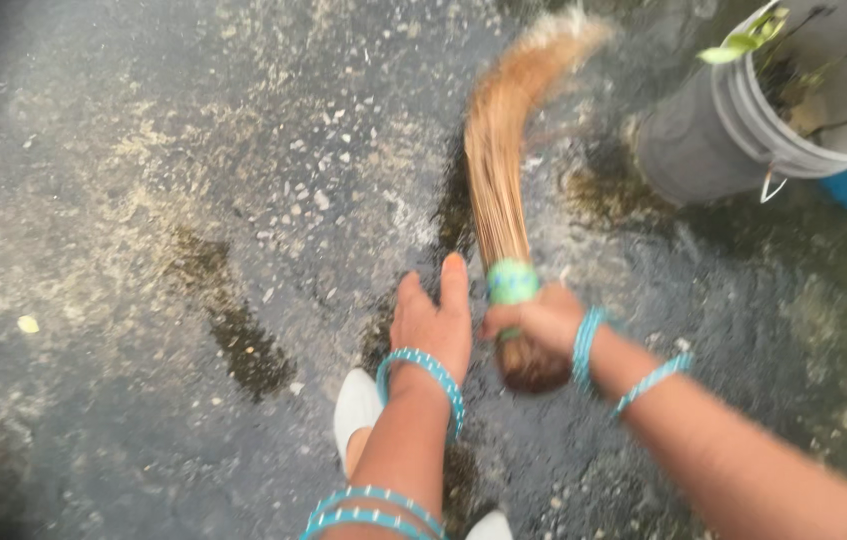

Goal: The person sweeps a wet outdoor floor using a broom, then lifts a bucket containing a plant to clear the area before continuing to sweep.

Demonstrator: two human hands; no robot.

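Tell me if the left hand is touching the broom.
Cannot tell. In the head view the left hand lies flat beside the broom, which the right hand grips; motion blur hides any gap.

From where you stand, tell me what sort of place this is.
Probably an outdoor yard or paved courtyard: wet, gritty ground, a grey bucket planter, and a stick broom gripped by the right hand.

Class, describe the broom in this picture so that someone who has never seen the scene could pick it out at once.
Start at the grey bucket in the upper right of the wet, dark ground. Left of it, a bundle of tan bristles fans upward: the broom, gripped by the right hand. A green band ties its base.
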